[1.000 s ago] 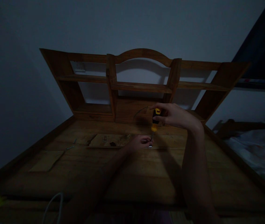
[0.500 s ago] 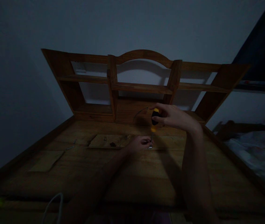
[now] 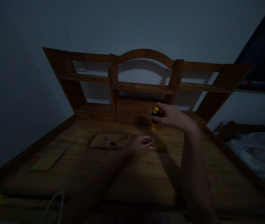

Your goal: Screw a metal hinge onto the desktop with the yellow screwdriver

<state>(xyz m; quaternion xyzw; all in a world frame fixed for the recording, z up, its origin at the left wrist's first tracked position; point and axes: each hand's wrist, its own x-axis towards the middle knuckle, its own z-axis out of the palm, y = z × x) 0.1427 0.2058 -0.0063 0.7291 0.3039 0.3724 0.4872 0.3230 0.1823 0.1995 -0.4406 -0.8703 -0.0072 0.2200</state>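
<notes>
Little has changed: the screwdriver (image 3: 154, 127) still stands nearly upright over the wooden surface (image 3: 146, 174), though the yellow end of its handle shows a slightly different face, which suggests a small turn. The right hand (image 3: 173, 117) has its fingers clamped on that handle from above. The left hand (image 3: 138, 143) stays low beside the shank, its fingers curled close together near the tip; whether they pinch anything is too dark to tell. At the tip sits a small bright metal piece (image 3: 150, 147), by the front edge of a long strip (image 3: 104, 140) with rough, dark marks. With both hands so steady, the tip seems well lined up, though its seating cannot be seen. A flat piece (image 3: 47, 159) lies well apart to the left, and the shelf unit (image 3: 144, 87) stands behind
</notes>
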